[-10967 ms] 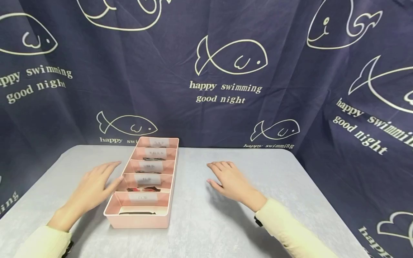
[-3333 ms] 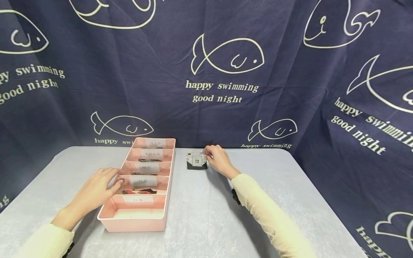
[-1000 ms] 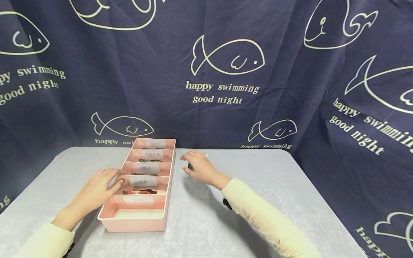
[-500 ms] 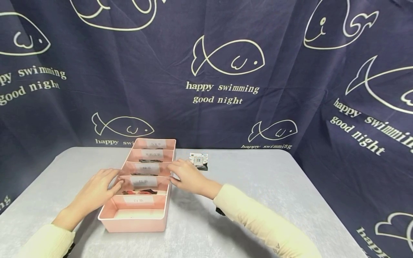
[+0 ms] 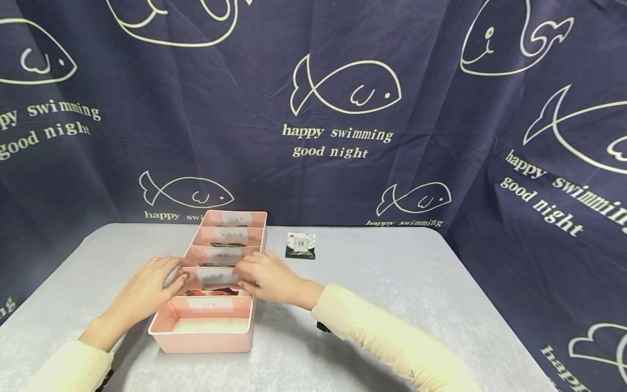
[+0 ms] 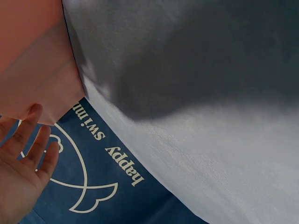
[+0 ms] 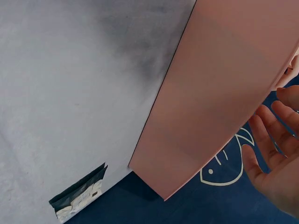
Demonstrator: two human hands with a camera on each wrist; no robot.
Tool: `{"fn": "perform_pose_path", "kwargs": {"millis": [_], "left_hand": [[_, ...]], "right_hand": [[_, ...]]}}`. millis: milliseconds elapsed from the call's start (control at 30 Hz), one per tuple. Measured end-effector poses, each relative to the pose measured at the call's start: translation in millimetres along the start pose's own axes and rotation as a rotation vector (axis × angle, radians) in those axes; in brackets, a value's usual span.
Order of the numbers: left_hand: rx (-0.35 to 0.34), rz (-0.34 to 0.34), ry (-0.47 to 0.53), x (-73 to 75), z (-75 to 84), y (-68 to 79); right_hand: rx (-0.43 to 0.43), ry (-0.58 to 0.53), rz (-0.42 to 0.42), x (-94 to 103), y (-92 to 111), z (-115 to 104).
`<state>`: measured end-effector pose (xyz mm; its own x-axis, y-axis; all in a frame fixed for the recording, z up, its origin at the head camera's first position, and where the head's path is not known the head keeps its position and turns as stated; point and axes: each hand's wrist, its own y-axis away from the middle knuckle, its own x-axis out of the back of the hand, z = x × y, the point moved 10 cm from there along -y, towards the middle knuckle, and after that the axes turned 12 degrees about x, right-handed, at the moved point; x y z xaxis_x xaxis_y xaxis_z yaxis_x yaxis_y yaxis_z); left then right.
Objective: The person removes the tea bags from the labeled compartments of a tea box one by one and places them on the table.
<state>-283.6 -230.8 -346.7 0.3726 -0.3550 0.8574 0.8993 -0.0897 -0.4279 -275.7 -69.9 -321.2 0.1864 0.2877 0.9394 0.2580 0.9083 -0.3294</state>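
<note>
A long pink divided box stands left of centre, with paper labels in Chinese characters on its partitions. The left hand rests at its left rim, fingers loosely bent, in the head view. In the left wrist view, the fingertips of that hand touch the box's side. Over the right rim reaches the right hand, its fingertips above the second compartment from the front. There lies a red and black packet. In the right wrist view the right hand's fingers are spread, with nothing seen between them.
A silver and black tea sachet lies flat on the grey table, right of the box. Dark packets lie in compartments further back. The front compartment shows its bare floor. A navy fish-print curtain hangs behind the table.
The sachet from the front compartment now lies on the table, where the right hand let go of it. The right hand has since moved left over the box. The left hand stays at the rim.
</note>
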Motion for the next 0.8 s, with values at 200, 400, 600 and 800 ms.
{"fn": "perform_pose_path", "kwargs": {"millis": [200, 400, 600, 800], "left_hand": [[-0.001, 0.003, 0.002, -0.5, -0.3, -0.2], [-0.002, 0.004, 0.004, -0.4, 0.0, -0.2], [0.004, 0.002, 0.006, -1.1, -0.7, -0.4], [0.002, 0.000, 0.013, -1.0, -0.2, -0.1]], "right_hand": [[0.024, 0.002, -0.017, -6.1, -5, -5], [0.046, 0.014, -0.020, -11.5, -8, -8], [0.047, 0.019, -0.013, -14.2, -10, -9], [0.044, 0.024, -0.021, -16.8, -12, -9]]}}
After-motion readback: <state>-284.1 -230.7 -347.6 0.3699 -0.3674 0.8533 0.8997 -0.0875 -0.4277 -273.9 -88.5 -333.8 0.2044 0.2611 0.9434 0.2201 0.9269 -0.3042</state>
